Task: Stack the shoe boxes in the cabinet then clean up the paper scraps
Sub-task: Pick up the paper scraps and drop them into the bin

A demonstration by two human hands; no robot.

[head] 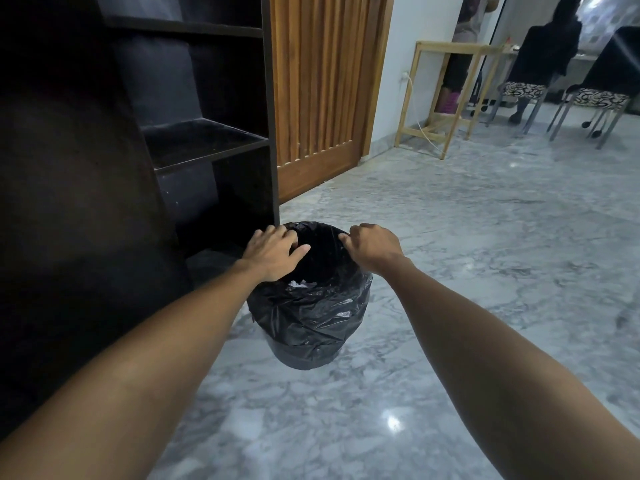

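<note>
Far left of the frame, the dark cabinet [194, 143] fills the whole side, its open shelves in shadow, and no shoe boxes can be made out on them from here. Its lower right corner post comes down just beside the bin, almost touching the liner's rim. Centre frame now: the left hand [273, 252] rests on the left rim of the black bin bag [311, 317], fingers spread and bent over the edge, thumb pointing toward the opening; whether it truly grips the plastic, cannot tell. The bag lines a round trash bin [304, 358] standing on the marble floor [467, 271], the plastic draped and crinkled down the outside. Down inside the opening, white paper scraps [301, 283] show at the near edge. Across the mouth, the right hand [372, 245] is curled tight, knuckles up, pinching the right rim of the liner. Behind the bin, centre top, a slatted wooden door [322, 84]. Upper right, well apart, a light wooden table [446, 91] by the wall, then two patterned chairs [561, 95], a person seated on one, back turned.
</note>
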